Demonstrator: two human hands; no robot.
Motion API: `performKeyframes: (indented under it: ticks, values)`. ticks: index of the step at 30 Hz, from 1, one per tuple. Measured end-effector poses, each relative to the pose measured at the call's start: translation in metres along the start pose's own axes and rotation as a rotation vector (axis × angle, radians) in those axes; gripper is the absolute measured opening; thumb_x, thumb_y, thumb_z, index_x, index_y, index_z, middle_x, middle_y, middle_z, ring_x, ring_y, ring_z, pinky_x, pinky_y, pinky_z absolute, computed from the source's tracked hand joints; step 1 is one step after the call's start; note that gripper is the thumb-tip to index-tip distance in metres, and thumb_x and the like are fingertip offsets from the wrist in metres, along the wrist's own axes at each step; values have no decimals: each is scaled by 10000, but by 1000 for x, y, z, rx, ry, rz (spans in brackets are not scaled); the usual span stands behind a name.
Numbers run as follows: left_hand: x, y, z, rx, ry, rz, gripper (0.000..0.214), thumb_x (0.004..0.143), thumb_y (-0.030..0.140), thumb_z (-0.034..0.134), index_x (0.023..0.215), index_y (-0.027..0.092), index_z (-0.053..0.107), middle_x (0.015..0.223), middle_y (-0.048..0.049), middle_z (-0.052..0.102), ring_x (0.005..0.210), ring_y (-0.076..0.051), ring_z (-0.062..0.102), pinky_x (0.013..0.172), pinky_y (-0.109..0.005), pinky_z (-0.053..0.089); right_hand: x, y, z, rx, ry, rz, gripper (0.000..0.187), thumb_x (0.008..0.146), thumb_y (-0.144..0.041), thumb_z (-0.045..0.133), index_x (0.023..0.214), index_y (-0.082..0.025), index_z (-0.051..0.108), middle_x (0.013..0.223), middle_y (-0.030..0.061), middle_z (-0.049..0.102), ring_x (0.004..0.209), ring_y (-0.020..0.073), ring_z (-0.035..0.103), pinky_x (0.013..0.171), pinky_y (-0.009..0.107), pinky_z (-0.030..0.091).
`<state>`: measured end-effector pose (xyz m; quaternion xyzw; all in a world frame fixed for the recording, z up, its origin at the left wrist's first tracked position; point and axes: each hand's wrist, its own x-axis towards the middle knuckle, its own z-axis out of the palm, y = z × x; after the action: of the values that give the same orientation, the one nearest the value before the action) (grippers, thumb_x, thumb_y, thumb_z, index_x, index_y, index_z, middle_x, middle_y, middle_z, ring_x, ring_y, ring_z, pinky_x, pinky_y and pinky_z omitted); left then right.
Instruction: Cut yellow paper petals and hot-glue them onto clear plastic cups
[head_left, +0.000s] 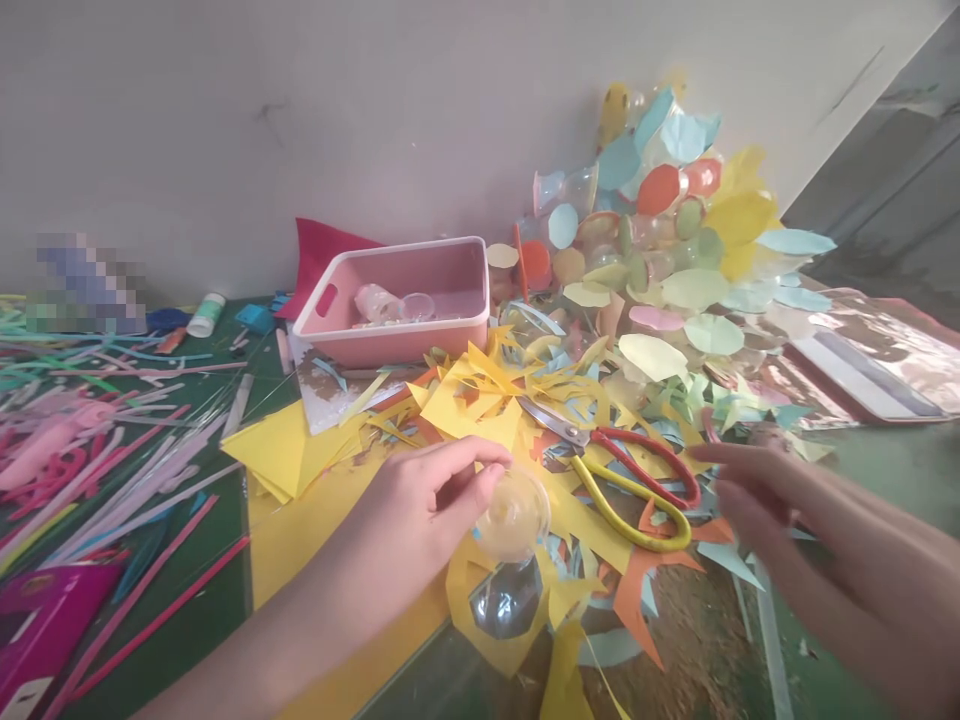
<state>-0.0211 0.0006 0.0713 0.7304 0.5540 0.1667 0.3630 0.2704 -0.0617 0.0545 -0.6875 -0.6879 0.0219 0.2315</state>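
The left fingers (465, 465) curl around a clear plastic cup (516, 515); the right fingers (750, 480) spread open, empty, beyond yellow-and-red-handled scissors (630, 490); a heap of paper-decorated cups (652, 230) stands ahead.

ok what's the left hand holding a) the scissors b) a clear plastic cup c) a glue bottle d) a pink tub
B: the left hand has its fingers around a clear plastic cup, while the scissors lie on the paper scraps.
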Motion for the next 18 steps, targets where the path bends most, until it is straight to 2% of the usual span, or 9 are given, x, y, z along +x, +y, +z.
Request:
performKeyframes:
  ticks: [2,4,5,8,12,18]
  values:
    - [-1,2,-1,-24,-9,-3,316,938,520,468,1074,346,695,988,40,739,803,-156,668,613,-233,516,18,-34,7,179,-202,-100,380,962,-548,406,1111,-297,649,672,24,698,535,197,651,489,281,484]
    - [-2,5,-1,-47,-12,-7,299,936,511,480,1068,350,695,986,43,736,814,-153,665,633,-228,520,33,-60,15,302,-298,-148,355,974,-471,393,1092,-265,656,533,-22,614,458,165,593,434,244,414]
    - [-2,6,-2,-55,-12,-11,290,934,509,487,1062,353,695,974,45,733,807,-147,660,634,-222,515,37,-70,20,335,-378,-141,340,976,-438,404,1115,-254,655,544,-26,614,482,159,597,448,237,412]
    - [-2,6,-1,-71,-12,-21,269,935,505,494,1055,362,687,858,55,705,737,-121,621,605,-199,481,41,-81,31,477,-495,-114,332,994,-393,393,1145,-250,653,622,-25,633,547,137,594,481,219,410]
    - [0,2,0,-104,-36,-8,261,949,495,475,1072,354,658,684,73,600,601,-95,510,547,-187,420,35,-80,38,613,-550,-52,337,996,-400,412,1196,-265,648,660,-29,621,578,123,579,499,205,423]
    - [0,2,-1,-103,-17,15,262,950,488,473,1031,333,668,680,62,567,598,-99,495,533,-193,399,34,-82,42,670,-543,-24,323,995,-416,444,1199,-279,654,672,-28,623,588,117,587,500,198,430]
